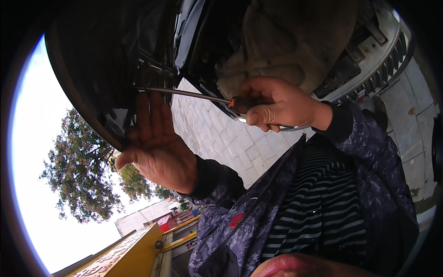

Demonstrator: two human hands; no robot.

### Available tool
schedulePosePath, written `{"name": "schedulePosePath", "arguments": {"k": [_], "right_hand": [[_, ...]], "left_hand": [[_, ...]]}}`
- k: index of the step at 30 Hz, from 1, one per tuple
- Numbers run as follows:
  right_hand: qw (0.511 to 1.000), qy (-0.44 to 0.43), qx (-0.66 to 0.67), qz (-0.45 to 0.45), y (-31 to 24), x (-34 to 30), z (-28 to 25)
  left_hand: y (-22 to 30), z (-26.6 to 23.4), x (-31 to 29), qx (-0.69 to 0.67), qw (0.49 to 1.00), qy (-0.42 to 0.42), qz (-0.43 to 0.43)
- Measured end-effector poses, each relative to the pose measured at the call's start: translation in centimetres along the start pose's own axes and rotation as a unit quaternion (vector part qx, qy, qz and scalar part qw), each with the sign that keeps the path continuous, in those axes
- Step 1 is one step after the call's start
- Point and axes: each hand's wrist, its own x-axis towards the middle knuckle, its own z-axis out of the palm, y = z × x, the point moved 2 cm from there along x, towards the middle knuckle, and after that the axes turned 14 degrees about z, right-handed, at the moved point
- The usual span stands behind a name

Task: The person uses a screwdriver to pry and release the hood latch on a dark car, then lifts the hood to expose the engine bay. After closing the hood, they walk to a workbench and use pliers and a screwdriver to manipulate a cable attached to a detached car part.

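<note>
My right hand (288,104) is closed around the red and black handle of a long screwdriver (196,94). Its metal shaft points left, and the tip reaches the shadowed underside of a dark raised panel (101,60), which looks like a car's hood. Just under the tip, my left hand (161,154) is held up with its palm showing and fingers stretched out. Those fingertips lie in shadow near the shaft; whether they touch the panel or the shaft, I cannot tell. What the tip bears on is too dark to make out.
Behind my right hand lies a dusty engine cover (295,41) in the open engine bay, with a chrome-edged grille (385,64) at the right. Grey paving (230,138) shows below. A tree (83,166) and a yellow sign board (120,254) stand at the left.
</note>
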Motion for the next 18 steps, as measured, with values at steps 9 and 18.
{"name": "schedulePosePath", "arguments": {"k": [9,18], "right_hand": [[0.963,-0.105,0.177,0.174,0.2,-0.2,-0.2],[0.918,-0.155,0.294,0.218,-0.8,-0.1,0.2]], "left_hand": [[0.0,0.0,-0.5,0.065,0.997,-0.029,-0.008],[-1.9,2.3,-3.9,0.028,0.976,-0.197,-0.085]]}}
